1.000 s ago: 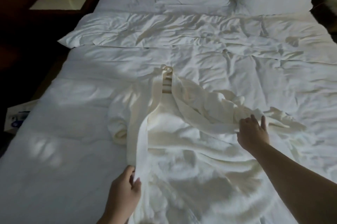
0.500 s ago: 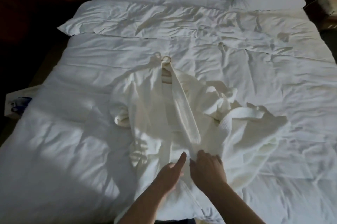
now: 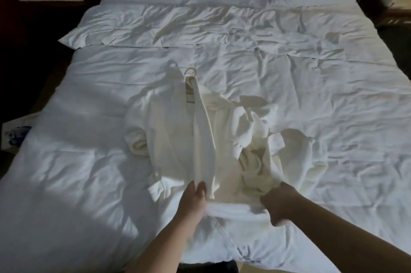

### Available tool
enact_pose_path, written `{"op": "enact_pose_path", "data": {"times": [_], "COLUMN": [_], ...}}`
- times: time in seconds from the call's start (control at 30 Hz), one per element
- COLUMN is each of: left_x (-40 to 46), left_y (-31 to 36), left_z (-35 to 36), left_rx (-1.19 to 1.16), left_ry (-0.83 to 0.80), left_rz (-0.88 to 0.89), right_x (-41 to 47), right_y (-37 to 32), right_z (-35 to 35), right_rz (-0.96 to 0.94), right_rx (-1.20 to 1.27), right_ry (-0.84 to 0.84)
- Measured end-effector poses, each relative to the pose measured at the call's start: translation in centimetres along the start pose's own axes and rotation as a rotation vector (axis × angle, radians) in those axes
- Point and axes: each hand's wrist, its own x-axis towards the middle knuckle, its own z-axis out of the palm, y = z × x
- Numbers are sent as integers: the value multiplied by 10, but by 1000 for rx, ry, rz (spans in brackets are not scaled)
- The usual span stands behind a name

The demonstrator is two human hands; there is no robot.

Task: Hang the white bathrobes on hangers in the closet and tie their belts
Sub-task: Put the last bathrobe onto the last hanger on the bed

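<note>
The robe (image 3: 178, 137) lay face up in the middle of the bed (image 3: 289, 86), already on its hanger (image 3: 190, 86), whose brass hook poked out above the collar; the closet was not in view. The left hand (image 3: 192, 201) pinched the lower end of the long lapel band between thumb and fingers; the right hand (image 3: 281, 205) was closed in a fist on the belt (image 3: 231, 208), which stretched taut between the two hands across the robe's waist. The likeliest slip, I judged, was the belt dragging the front panels askew as it tightened, since the thick cloth bunches easily; a hard pull might also tug the shoulders off the hanger, or leave the heaped right sleeve (image 3: 251, 126) caught under the knot. The robe looked like soft, heavy terry or waffle weave, cream against the cooler white of the creased duvet; the lapel was a flat, stiff-looking strip; the left cuff was rolled into a fat tube.
</note>
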Motion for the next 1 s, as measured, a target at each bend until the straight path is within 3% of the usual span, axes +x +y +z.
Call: {"op": "enact_pose_path", "data": {"times": [0.07,0.17,0.23,0.3,0.43,0.53,0.63,0.8,1.0], "left_x": [6,18,15,14,-2,-21,-22,-24,-26], "left_y": [3,10,19,20,6,-19,-51,-101,-150], "left_z": [-5,-16,-23,-24,-7,-1,-15,-58,-57], "left_rx": [34,-165,-395,-445,-219,-79,77,458,787], "left_ry": [44,70,41,-7,-9,-125,-162,155,-46], "left_rz": [18,-52,-154,-249,-388,-433,-385,-120,65], "right_x": [0,-10,-19,-28,-34,-32,-30,3,32], "right_y": [21,36,20,-23,-141,-191,-201,-166,-168], "right_z": [2,17,34,53,59,47,48,52,31], "right_rz": [255,492,462,345,-12,-142,-76,144,202], "right_rx": [-134,23,195,368,775,854,656,773,1011], "right_ry": [6,-21,-8,13,47,8,27,134,478]}}
